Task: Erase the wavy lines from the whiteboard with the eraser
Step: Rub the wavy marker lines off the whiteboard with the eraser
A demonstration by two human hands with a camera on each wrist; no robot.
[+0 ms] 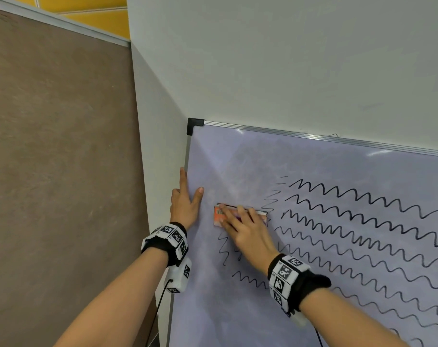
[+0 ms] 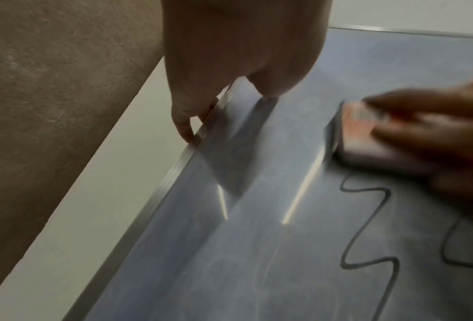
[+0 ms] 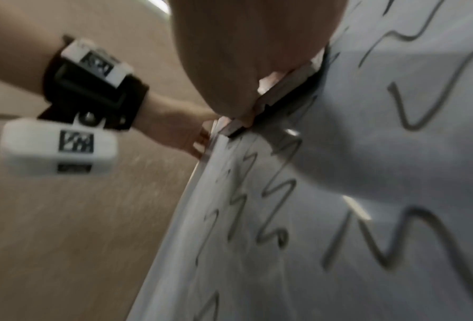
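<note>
The right hand (image 1: 248, 234) is pressing an eraser (image 1: 219, 216) flat against the whiteboard (image 1: 313, 156), with its fingers lying stretched across the eraser's orange back and its thumb tucked along the lower edge. The eraser is sitting near the whiteboard's left edge, a little below the top left corner, with its dark felt side touching the surface. In the right wrist view the eraser (image 3: 282, 89) is showing as a thin slab wedged between the hand (image 3: 246, 54) and the board, though the picture is blurred.

The left hand (image 1: 185, 204) is resting open at the whiteboard's left edge, just beside the eraser but not touching it. Its fingers are spread, with one fingertip lying along the metal frame (image 1: 187, 151) and the thumb pointing onto the board. In the left wrist view the fingers (image 2: 183, 128) are touching the frame (image 2: 175, 169), and the eraser (image 2: 361, 130) is appearing blurred under the other hand (image 2: 436, 130).

Black wavy lines (image 1: 363, 221) are running in rows across the whiteboard toward its right edge, starting just to the right of the eraser. The area between the eraser and the top left corner is looking smudged and grey. Short wavy scraps (image 1: 223, 249) are lying below the eraser, toward the lower left. Both wrists are wearing black bands (image 1: 288, 279) carrying white blocks with black square patterns. A brown panel (image 1: 57, 146) is standing to the left of the board.
</note>
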